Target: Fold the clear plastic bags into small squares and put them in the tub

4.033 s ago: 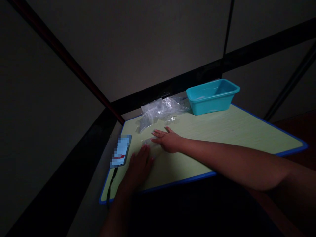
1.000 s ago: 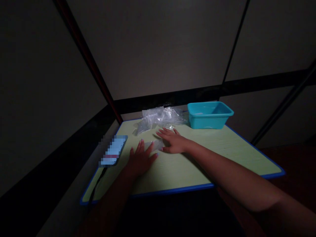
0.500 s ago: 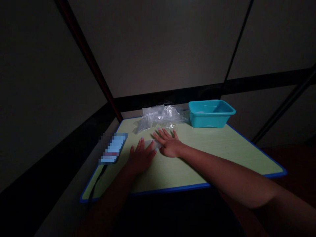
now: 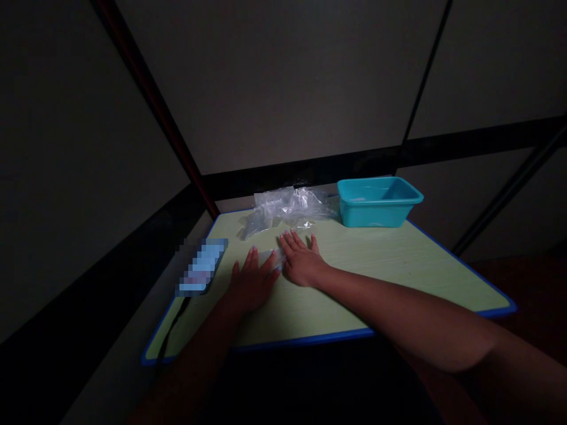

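Furthest to the left of our left grip (image 4: pixel 251 286) lay a phone (image 4: pixel 201 267), flat on the bench (image 4: pixel 398 265) near its left edge, with a dark cable (image 4: pixel 172 327) trailing from it toward us over the blue rim; the phone sat just beside that grip but apart from it. Our left grip lay palm down on the bench, fingers spread and flat, curled round nothing; its fingertips rested on the near edge of a small clear plastic bag (image 4: pixel 270 257), which lay flattened on the green surface between our two grips. Our right grip (image 4: pixel 302 261) lay just to the right of the left one, likewise palm down with the fingers stretched out flat, pressing on the right part of the same bag; the light was too dim for us to tell how far the bag reached under that palm. Beyond both grips, toward the far edge of the bench, sat a crumpled heap of clear plastic bags (image 4: pixel 286 209), near our fingertips but not touching them; to the right of that heap and well apart from our right grip stood a teal plastic tub (image 4: pixel 376 203), upright at the far edge of the bench.
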Tool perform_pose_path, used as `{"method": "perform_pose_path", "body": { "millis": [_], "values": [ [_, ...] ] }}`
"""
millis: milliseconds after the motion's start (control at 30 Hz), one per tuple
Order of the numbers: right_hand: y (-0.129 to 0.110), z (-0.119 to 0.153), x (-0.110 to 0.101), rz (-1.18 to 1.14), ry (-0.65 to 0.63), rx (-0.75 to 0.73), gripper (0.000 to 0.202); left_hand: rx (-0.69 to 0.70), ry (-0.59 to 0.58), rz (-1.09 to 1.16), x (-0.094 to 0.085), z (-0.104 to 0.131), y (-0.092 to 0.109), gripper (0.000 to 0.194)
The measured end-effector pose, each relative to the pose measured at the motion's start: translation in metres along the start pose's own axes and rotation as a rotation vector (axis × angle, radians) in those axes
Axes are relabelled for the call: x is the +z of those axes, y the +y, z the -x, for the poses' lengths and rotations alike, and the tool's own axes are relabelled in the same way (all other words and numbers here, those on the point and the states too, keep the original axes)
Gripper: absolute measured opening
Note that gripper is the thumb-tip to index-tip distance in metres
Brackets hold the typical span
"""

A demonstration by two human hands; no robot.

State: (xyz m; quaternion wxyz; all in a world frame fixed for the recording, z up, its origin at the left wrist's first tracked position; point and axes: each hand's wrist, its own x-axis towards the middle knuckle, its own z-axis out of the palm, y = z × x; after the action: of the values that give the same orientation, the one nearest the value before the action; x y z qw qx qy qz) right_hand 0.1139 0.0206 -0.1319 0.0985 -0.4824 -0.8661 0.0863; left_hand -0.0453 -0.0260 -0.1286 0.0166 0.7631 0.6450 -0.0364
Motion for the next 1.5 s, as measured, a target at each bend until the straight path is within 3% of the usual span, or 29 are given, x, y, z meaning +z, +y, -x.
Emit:
{"method": "perform_pose_path", "body": {
  "millis": [333, 533, 700, 900, 1100, 1333, 1500],
  "values": [
    [0.001, 0.001, -0.002, -0.051, -0.034, -0.038, 0.078, -0.010, -0.011, -0.024, -0.002, 0.000, 0.001, 0.053],
    [0.004, 0.005, -0.007, -0.045, -0.137, -0.053, 0.079, -0.012, -0.022, -0.024, -0.004, 0.002, 0.002, 0.053],
    [0.012, 0.005, -0.025, -0.046, -0.278, -0.055, 0.079, -0.009, -0.013, -0.005, -0.001, 0.000, -0.002, 0.054],
    [0.011, 0.014, -0.044, -0.035, -0.345, -0.218, 0.063, 0.000, -0.015, 0.007, 0.002, -0.002, -0.002, 0.055],
    [0.002, 0.024, -0.046, 0.076, -0.438, -0.322, 0.060, -0.007, -0.020, 0.017, -0.001, 0.000, -0.001, 0.055],
    [0.007, 0.029, -0.050, 0.044, -0.418, -0.299, 0.068, -0.005, -0.014, 0.000, -0.001, 0.000, -0.001, 0.056],
    [0.005, 0.029, -0.053, 0.061, -0.374, -0.295, 0.062, 0.001, -0.012, -0.015, 0.000, 0.000, -0.002, 0.055]
  ]
}}
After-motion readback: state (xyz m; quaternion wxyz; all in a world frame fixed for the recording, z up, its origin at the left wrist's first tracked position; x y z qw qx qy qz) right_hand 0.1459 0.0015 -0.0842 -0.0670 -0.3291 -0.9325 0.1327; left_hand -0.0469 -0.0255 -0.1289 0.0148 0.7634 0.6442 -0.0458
